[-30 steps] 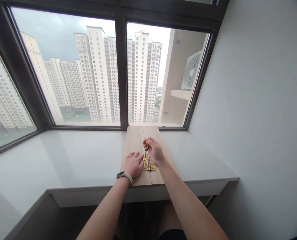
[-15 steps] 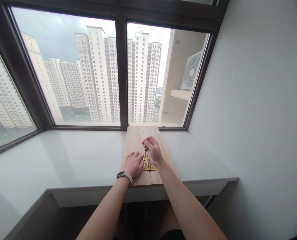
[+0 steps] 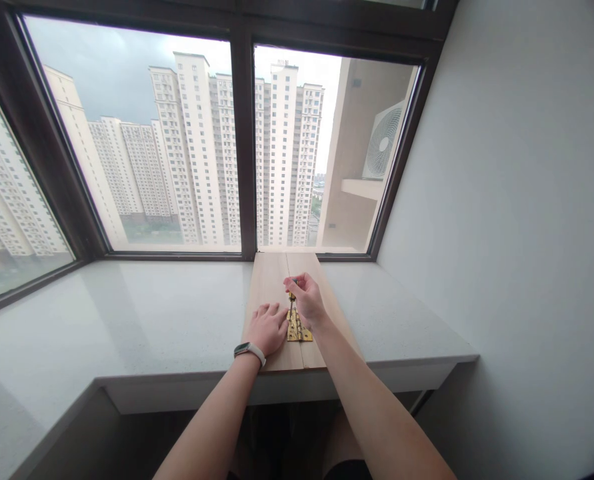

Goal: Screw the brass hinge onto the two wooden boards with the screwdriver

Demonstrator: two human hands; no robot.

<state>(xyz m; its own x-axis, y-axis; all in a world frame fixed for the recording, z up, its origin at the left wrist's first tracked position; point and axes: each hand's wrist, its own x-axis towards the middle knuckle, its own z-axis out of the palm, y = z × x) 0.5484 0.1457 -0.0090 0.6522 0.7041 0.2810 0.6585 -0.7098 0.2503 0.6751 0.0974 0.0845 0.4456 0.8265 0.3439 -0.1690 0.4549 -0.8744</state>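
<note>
Two pale wooden boards (image 3: pixel 269 277) lie side by side on the counter, a narrow seam between them. Across the seam, near their front end, sits a gold-coloured hinge (image 3: pixel 300 330). My right hand (image 3: pixel 307 299) is closed around the handle of a small screwdriver (image 3: pixel 292 295), held upright with its shaft down at the hinge's upper left part. The exact spot its tip touches is too small to tell. My left hand (image 3: pixel 267 328) lies spread on the left board, its fingertips beside the hinge, holding nothing.
The light counter (image 3: pixel 177 320) extends to both sides of the boards, with its front edge just before them. Behind stands a dark-framed window (image 3: pixel 247 147); a white wall (image 3: pixel 517 200) rises at the right. A pale watch band (image 3: pixel 251 351) is on my left wrist.
My right fingers have shifted slightly on the screwdriver's handle. The hinge, the boards and my left hand look almost the same as before.
</note>
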